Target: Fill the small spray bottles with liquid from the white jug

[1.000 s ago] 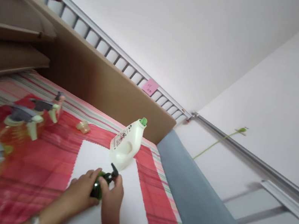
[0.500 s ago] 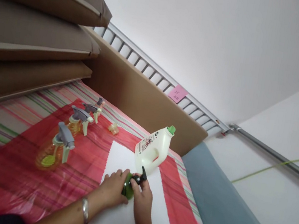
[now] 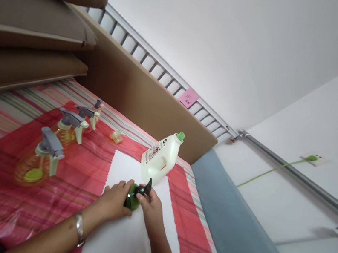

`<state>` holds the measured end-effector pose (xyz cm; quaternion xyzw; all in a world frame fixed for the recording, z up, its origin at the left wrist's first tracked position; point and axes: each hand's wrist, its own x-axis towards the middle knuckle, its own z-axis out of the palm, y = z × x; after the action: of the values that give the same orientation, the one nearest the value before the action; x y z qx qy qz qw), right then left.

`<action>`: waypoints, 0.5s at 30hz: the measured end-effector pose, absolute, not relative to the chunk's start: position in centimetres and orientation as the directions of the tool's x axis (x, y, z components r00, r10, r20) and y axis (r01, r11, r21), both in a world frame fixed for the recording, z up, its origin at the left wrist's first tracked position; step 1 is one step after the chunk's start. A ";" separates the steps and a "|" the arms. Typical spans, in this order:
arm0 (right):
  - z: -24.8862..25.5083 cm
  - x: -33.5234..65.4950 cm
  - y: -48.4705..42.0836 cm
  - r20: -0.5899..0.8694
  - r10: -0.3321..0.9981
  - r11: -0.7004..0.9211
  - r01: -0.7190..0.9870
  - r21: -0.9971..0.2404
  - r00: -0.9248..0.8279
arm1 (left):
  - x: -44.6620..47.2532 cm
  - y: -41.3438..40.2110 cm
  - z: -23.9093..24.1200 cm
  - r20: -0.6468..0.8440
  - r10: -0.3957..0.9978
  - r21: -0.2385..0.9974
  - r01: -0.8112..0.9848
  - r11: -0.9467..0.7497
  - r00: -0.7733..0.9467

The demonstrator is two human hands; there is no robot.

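Bedding fills most of the view: a striped cover (image 3: 2, 116) with a red plastic sheet (image 3: 0, 184) laid over it, and a white cloth (image 3: 124, 240) with a zigzag edge spread on top of the red sheet. Brown cushions (image 3: 26, 29) are stacked at upper left, a brown headboard panel (image 3: 146, 105) runs behind, and a grey-blue pad (image 3: 234, 241) lies along the white wall on the right.

On the far edge of the white cloth stands a white jug with a green cap (image 3: 160, 159), tilted in the frame, cap on. On the red sheet to the left stand three amber spray bottles with grey trigger heads (image 3: 49, 152) — all three look assembled, heads in place. A small pale cap-like piece (image 3: 116, 136) lies loose beyond them.

At the centre of the white cloth sits a small green bottle (image 3: 131, 198) with a black trigger head (image 3: 145, 188). The left hand (image 3: 114, 201) wraps its fingers round the bottle's body, holding it steady; the right hand (image 3: 151, 205) closes its fingers on the black head. Judging by this grip, the head is being worked at the bottle's neck, so this bottle looks not yet finished.

Hard to make out: whether the head is being tightened or loosened, whether the green bottle holds liquid — the hands cover most of it — and the print on the jug's label. The nearest amber bottle is blurred.
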<state>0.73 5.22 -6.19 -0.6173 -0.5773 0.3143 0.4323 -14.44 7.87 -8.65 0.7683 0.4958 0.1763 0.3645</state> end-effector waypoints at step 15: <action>-8.0 -1.0 5.9 0.223 0.904 -0.001 0.522 -0.853 0.365 | -13.8 7.4 -9.0 -0.051 0.910 0.725 0.642 -0.250 0.412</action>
<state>-1.04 5.87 -7.95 -0.6781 -0.5259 0.2020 0.4721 -13.78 7.44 -9.02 0.7663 0.5060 0.1942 0.3449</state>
